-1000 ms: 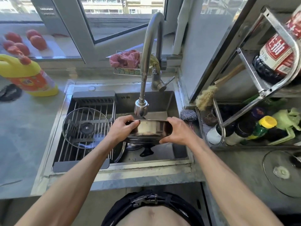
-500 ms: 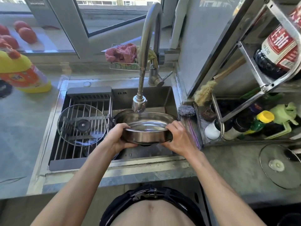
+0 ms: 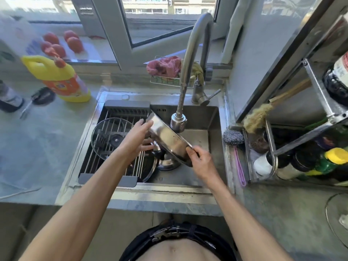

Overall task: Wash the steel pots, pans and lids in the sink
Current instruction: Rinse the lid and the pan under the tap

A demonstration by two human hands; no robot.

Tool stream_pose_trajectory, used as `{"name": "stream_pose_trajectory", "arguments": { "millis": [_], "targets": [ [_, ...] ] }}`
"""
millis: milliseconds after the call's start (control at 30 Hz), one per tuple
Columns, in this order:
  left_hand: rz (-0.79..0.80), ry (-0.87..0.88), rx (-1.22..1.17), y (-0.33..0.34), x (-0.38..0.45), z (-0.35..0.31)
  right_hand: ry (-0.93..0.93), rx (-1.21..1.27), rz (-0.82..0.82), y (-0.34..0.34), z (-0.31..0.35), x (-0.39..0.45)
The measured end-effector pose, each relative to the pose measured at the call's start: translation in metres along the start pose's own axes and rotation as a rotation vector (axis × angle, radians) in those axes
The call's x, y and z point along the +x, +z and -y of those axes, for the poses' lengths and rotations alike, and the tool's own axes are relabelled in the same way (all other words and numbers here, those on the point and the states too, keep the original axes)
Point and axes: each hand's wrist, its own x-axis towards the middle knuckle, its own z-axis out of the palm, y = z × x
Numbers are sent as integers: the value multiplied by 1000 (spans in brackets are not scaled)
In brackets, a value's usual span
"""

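A steel pan [image 3: 168, 137] is tipped steeply over the sink [image 3: 199, 178], its open side turned away toward the faucet head [image 3: 178, 122]. My right hand [image 3: 200, 160] pinches its lower rim. My left hand [image 3: 138, 137] has straight fingers against its upper rim and underside. Below the pan lie a steel lid with a black knob [image 3: 165, 162] and another pan [image 3: 148, 170]. A glass lid [image 3: 107, 138] rests on the drying rack [image 3: 116, 147] over the sink's left half.
A yellow detergent bottle [image 3: 58, 78] stands on the left counter. A wire caddy with a pink cloth [image 3: 165, 69] sits behind the faucet. A steel scourer [image 3: 233, 137] and a purple tool [image 3: 240, 166] lie right of the sink, next to a rack of bottles [image 3: 310, 159]. Another glass lid [image 3: 337, 219] is at far right.
The pan was level with water in it under the faucet. It is now tipped up on its side, its left rim raised. My left hand went from gripping to flat against it.
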Motion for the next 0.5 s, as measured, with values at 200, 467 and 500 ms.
{"name": "stream_pose_trajectory", "arguments": {
  "millis": [200, 467, 500],
  "targets": [
    [-106, 1, -58, -22, -14, 24, 123, 189, 0, 32, 21, -4],
    [-256, 78, -170, -52, -18, 38, 137, 335, -37, 51, 74, -5],
    [-292, 79, -157, -62, -15, 38, 128, 340, -42, 52, 83, -4]
  ]
}}
